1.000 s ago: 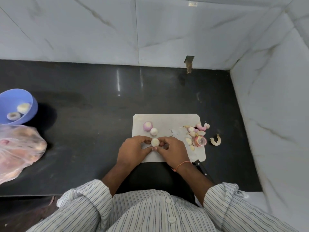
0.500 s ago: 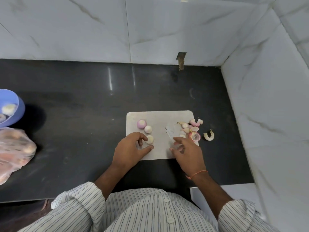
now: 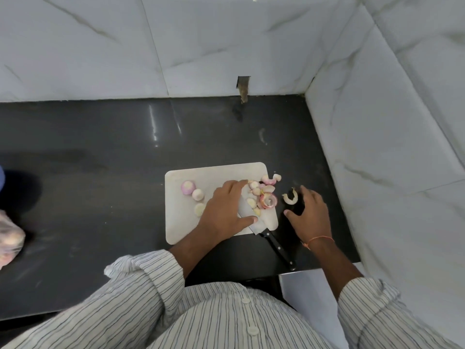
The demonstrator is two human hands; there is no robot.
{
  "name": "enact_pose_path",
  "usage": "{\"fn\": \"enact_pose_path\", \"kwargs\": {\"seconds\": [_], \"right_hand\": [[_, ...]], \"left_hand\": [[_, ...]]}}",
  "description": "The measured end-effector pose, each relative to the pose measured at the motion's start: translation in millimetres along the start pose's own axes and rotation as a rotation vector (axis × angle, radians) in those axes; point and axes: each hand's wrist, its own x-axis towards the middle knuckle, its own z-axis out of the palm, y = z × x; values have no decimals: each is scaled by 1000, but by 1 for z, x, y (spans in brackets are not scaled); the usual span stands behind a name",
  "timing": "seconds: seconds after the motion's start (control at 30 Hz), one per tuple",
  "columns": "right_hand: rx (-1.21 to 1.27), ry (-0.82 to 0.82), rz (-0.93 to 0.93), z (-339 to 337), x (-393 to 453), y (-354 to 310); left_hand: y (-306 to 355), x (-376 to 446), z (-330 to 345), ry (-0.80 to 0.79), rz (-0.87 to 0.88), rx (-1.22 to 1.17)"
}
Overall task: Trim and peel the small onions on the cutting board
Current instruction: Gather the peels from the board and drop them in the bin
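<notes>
A white cutting board (image 3: 214, 173) lies on the dark counter. At its left stand a pink-skinned small onion (image 3: 188, 187) and two pale peeled onions (image 3: 197, 194) (image 3: 200, 209). A pile of peels and trimmed ends (image 3: 265, 197) sits at the board's right edge. My left hand (image 3: 224, 210) lies flat across the board with straight fingers, over the knife blade and against the pile. The knife's black handle (image 3: 278, 248) juts off the near right corner. My right hand (image 3: 310, 215) rests spread on the counter beside a loose curled peel (image 3: 290, 197).
A plastic bag of onions (image 3: 10, 240) shows at the left edge, with a sliver of a blue bowl (image 3: 1, 177) above it. A marble wall (image 3: 377, 172) rises close on the right. The counter's front edge runs just below the knife handle.
My left hand let go of the peeled onion and crossed right over the board to the peel pile. My right hand slid off the board onto the counter at the right.
</notes>
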Motion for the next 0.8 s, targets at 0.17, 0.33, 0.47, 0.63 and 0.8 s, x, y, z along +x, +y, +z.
{"fn": "enact_pose_path", "kwargs": {"seconds": [0.17,0.33,0.47,0.63,0.8], "right_hand": [[17,-59,-110,5,17,6],[133,-47,-187,3,21,1],[331,-37,-264,-1,16,-6],[179,-131,-499,6,19,-13],[278,-199,-519,-1,25,-12]], "left_hand": [[12,27,15,-100,-18,158],[8,36,21,-111,-81,155],[4,31,20,-100,-108,186],[5,22,22,-109,-137,199],[4,14,24,-140,-173,209]]}}
